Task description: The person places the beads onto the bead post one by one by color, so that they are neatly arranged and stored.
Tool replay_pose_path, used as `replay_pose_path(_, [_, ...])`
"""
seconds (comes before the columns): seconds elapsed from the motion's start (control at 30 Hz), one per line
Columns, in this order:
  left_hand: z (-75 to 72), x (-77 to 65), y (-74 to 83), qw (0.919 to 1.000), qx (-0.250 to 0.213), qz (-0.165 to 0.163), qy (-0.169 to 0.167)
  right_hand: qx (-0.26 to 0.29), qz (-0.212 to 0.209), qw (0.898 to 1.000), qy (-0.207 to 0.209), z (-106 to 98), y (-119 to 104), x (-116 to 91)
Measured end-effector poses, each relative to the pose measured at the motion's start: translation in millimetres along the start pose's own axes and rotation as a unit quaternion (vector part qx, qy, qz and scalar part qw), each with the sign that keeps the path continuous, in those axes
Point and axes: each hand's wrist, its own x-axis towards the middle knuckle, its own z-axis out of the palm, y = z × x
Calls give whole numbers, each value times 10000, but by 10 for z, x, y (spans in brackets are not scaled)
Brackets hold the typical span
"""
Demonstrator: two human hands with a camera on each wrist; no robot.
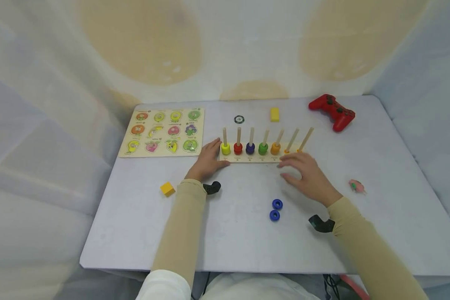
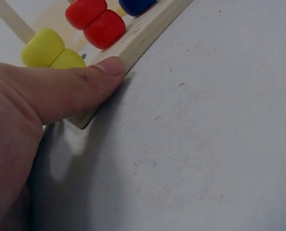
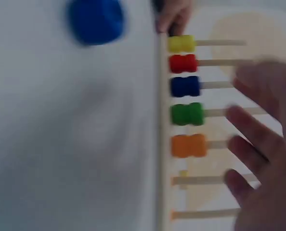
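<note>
A wooden peg board stands across the middle of the table. Its first five pegs carry yellow beads, red beads, dark blue beads, green beads and orange beads, two on each; the last two pegs are bare. My left hand grips the board's left end, thumb along the front edge; its other fingers are hidden in the left wrist view. My right hand hovers by the right end, fingers bent loosely and apart, holding nothing. Two blue rings lie on the table before it.
A fruit puzzle board lies at the back left. Behind the pegs are a round black-and-white disc and a yellow block. A red game controller is at the back right, a small pink figure right, another yellow block left.
</note>
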Motion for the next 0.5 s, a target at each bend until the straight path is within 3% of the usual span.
replay_pose_path(0.1, [-13, 3, -1, 10000, 39, 19, 21, 176, 129, 9896, -1424, 128, 21, -217])
replay_pose_path(0.17, [-19, 10, -6, 10000, 50, 19, 49, 238, 318, 9812, -1889, 198, 22, -309])
replay_pose_path(0.33, [-17, 34, -26, 9998, 136, 85, 87, 517, 405, 9815, -1797, 278, -6, -405])
replay_pose_path(0.5, [-6, 33, -22, 9998, 158, 111, 34, 412, 381, 9797, -1923, 292, 1, -459])
